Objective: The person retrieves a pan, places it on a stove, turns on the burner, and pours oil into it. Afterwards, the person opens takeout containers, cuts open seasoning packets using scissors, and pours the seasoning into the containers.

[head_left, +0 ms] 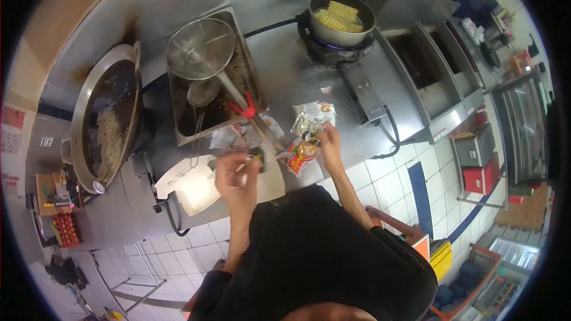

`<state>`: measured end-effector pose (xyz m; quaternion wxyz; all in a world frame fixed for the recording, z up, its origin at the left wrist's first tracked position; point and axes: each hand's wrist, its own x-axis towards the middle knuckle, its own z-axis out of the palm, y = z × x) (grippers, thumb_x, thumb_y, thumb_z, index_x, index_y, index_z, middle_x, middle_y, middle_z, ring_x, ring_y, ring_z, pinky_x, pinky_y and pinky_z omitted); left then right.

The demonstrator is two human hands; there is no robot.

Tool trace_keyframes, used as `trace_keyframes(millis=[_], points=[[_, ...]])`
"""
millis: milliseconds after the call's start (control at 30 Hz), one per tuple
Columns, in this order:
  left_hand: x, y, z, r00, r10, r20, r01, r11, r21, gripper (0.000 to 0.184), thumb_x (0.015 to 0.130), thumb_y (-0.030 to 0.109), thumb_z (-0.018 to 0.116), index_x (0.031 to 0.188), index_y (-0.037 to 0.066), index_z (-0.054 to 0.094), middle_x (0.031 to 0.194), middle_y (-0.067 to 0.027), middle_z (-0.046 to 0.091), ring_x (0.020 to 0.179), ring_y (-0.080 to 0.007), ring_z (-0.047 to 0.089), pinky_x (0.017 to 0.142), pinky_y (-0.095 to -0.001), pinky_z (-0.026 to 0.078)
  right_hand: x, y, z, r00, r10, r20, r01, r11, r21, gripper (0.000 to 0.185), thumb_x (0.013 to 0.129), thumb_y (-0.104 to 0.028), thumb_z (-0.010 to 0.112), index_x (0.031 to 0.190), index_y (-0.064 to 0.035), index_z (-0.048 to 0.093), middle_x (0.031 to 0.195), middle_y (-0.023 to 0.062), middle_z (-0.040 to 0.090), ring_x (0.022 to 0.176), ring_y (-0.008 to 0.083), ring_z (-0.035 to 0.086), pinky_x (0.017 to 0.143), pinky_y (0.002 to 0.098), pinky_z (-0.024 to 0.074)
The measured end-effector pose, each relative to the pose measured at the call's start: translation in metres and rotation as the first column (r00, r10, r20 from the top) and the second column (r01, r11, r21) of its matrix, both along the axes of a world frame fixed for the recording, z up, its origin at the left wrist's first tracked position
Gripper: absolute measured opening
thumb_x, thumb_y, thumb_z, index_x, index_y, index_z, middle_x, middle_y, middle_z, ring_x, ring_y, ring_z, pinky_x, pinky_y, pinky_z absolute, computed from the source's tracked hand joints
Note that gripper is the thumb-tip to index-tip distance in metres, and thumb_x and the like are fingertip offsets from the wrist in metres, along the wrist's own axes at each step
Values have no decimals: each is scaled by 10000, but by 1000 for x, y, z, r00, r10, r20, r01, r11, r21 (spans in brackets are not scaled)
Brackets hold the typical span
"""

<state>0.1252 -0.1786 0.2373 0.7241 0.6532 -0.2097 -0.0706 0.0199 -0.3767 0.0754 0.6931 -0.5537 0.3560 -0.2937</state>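
Observation:
My left hand (238,179) is raised over an open white takeaway box (193,187), its fingers pinched at a small dark piece of packet (257,157). In my right hand (328,142) is the edge of a shiny silver and green sachet (305,127), held above the steel counter. Just below that sachet lies an orange and red noodle wrapper (300,156); a pale packet (318,109) rests behind it. Clear crumpled wrappers (226,138) lie between the box and the tray. Yellow noodle blocks (342,16) sit in a pot (345,36) on a burner.
A large wok (85,107) with food scraps stands at the left. A wire strainer (201,49) and a ladle lie across a steel tray (245,53), near a red-tied handle (247,107). A burner control box with hose (364,95) is at the right.

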Motion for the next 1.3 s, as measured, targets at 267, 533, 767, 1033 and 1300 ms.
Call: trace_keyframes(millis=[267, 533, 767, 1033, 1300], points=[[-41, -79, -30, 937, -343, 70, 325, 927, 188, 337, 895, 34, 647, 1220, 3, 562, 1026, -93, 635, 936, -124, 615, 786, -275, 502, -68, 32, 114, 817, 26, 576, -242, 922, 302, 282, 952, -142, 473, 1219, -56, 453, 1215, 121, 563, 1090, 213, 597, 893, 398, 517], [-91, -100, -48, 961, -211, 180, 183, 970, 158, 346, 883, 103, 681, 1191, -6, 568, 931, -70, 657, 843, -148, 627, 757, -285, 496, -84, 34, 117, 983, -167, 74, 156, 979, 134, 79, 922, -108, 660, 939, -33, 646, 819, -32, 603, 721, 38, 520, 602, 211, 420], [-106, -69, -101, 988, -103, -114, 126, 967, 220, 307, 954, 246, 612, 1104, -22, 598, 801, -104, 685, 785, -167, 669, 681, -306, 522, -80, 50, 84, 991, 123, -49, -130, 976, -174, 147, 989, -168, 547, 923, -37, 542, 810, 22, 530, 804, 103, 468, 769, 259, 417], [-110, 8, -74, 987, 24, -158, -10, 996, 86, 343, 972, 224, 580, 1203, -15, 495, 1085, -172, 657, 892, -255, 696, 709, -336, 563, -54, 111, 101, 880, 471, -62, -473, 880, -31, 418, 1055, -311, 365, 1125, 49, 564, 956, 138, 653, 753, 171, 595, 613, 314, 483], [-95, 174, -89, 920, 391, 19, -390, 909, 148, 294, 937, 195, 644, 1128, 18, 510, 864, -101, 656, 763, -124, 608, 660, -289, 499, 7, 254, 75, 600, 793, -103, -773, 541, -331, 298, 1026, -203, 406, 968, 40, 569, 796, 106, 602, 753, 162, 555, 644, 336, 449]])
